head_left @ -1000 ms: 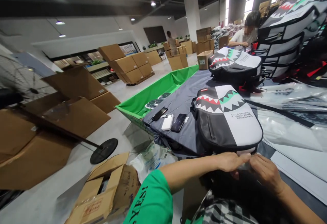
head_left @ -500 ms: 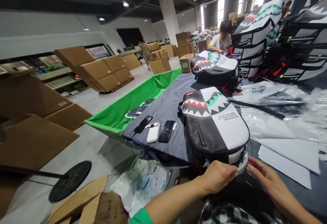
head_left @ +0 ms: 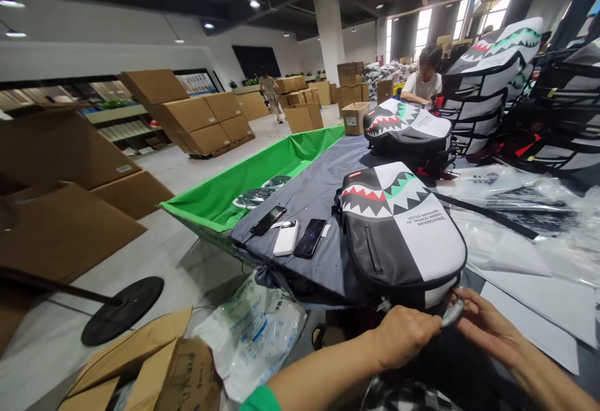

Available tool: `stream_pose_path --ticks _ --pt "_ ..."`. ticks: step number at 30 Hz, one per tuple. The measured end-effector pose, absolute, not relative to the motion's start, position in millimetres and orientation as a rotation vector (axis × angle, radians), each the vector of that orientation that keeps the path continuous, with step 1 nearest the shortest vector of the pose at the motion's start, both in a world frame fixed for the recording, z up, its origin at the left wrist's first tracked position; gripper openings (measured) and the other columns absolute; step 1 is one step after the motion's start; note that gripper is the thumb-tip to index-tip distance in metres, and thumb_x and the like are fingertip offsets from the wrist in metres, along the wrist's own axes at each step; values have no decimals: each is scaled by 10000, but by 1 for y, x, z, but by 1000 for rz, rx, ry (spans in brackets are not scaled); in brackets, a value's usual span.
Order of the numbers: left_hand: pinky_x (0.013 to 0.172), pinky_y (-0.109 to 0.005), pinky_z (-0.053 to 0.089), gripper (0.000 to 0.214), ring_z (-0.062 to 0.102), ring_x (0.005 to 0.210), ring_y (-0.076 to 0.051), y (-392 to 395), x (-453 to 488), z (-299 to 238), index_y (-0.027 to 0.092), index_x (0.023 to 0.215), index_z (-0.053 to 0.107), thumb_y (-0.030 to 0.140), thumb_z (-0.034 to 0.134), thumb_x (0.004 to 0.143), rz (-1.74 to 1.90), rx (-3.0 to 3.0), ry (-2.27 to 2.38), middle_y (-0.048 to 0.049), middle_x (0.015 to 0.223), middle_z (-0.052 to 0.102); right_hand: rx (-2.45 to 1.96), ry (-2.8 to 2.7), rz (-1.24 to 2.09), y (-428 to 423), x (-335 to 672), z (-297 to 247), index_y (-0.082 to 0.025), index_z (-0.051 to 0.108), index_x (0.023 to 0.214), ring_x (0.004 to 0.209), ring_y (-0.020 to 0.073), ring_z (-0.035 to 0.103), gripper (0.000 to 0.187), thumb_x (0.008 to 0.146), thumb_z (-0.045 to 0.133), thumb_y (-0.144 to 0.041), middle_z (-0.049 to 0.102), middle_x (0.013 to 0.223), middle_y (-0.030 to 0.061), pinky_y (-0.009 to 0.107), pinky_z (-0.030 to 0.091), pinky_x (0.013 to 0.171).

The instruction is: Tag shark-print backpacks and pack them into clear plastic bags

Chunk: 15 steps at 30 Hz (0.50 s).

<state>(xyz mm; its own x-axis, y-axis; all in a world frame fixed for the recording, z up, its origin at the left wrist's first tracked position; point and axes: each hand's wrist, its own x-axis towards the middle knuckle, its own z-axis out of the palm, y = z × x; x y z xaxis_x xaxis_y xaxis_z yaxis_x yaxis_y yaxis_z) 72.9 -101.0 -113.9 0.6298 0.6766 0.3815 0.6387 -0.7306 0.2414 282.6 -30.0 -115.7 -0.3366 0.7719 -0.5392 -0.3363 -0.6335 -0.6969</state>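
Observation:
A black-and-white backpack (head_left: 403, 230) with a shark-mouth print lies flat on the grey-covered table (head_left: 323, 192) in front of me. Both hands meet at its near bottom edge. My left hand (head_left: 405, 335) is curled shut, and my right hand (head_left: 482, 326) pinches a small clear plastic piece (head_left: 450, 312) held between the two hands. A second shark backpack (head_left: 407, 127) lies farther back on the table. Two phones (head_left: 310, 237) and a white power bank (head_left: 286, 237) rest to the left of the near backpack.
A green cloth bin (head_left: 244, 186) borders the table's left side. Clear plastic bags (head_left: 515, 211) and white sheets (head_left: 539, 302) cover the right. Stacked shark backpacks (head_left: 487, 80) stand at the back right, beside a seated person (head_left: 424, 83). Cardboard boxes (head_left: 197, 117) and a fan base (head_left: 122, 310) crowd the floor.
The view has swung right and settled. My hands stay at the backpack's near edge, and the clear plastic piece now shows between my fingers.

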Motion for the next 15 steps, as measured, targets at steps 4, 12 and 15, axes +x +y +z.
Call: stream_pose_path --ticks 4,12,15 --pt "514 -254 408 254 648 612 -157 -97 76 -112 169 918 665 215 445 1037 547 2657 1283 -18 712 706 -1068 -582 1965 -39 273 -122 -220 679 872 828 196 715 416 583 949 -351 735 833 3 274 623 775" --pt "572 -273 503 344 647 599 -184 -98 77 -113 213 928 706 257 385 1043 623 2439 1289 -48 693 684 -1289 -764 1713 -56 295 -132 -166 721 919 840 232 728 537 602 929 -546 761 876 96 299 610 744" --pt "589 -285 523 354 632 601 -188 -99 76 -111 219 961 713 301 379 1044 681 2355 1224 -55 697 678 -1031 -639 1921 -50 280 -126 -156 715 831 804 196 716 346 708 904 -419 748 845 91 275 611 765"
